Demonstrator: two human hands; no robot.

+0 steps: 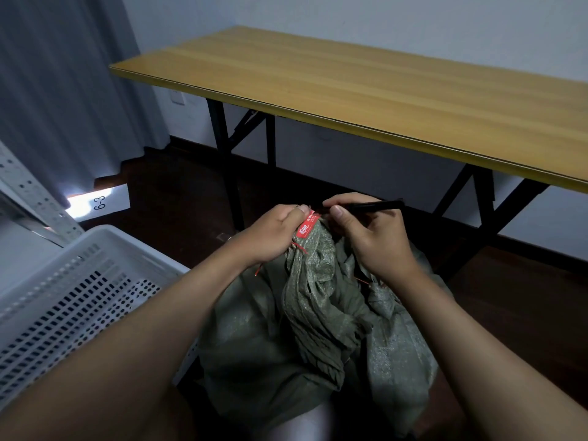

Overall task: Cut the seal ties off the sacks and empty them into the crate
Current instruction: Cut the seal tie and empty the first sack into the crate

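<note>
A green woven sack (318, 300) stands on the floor in front of me, its neck bunched upward. My left hand (273, 237) grips the neck, its thumb on a red seal tag (306, 228) with a thin red tie trailing below. My right hand (372, 240) holds a black cutting tool (375, 205) whose tip sits at the top of the neck beside the tag. A second green sack (397, 338) lies against the first on the right. The white perforated crate (73, 291) stands at the lower left, touching the sacks.
A long wooden folding table (350, 90) on black legs runs across the back. Grey curtain (57, 90) hangs at the left over a metal shelf upright (28, 198) and a white floor label reading 6-3 (101, 202). The floor is dark wood.
</note>
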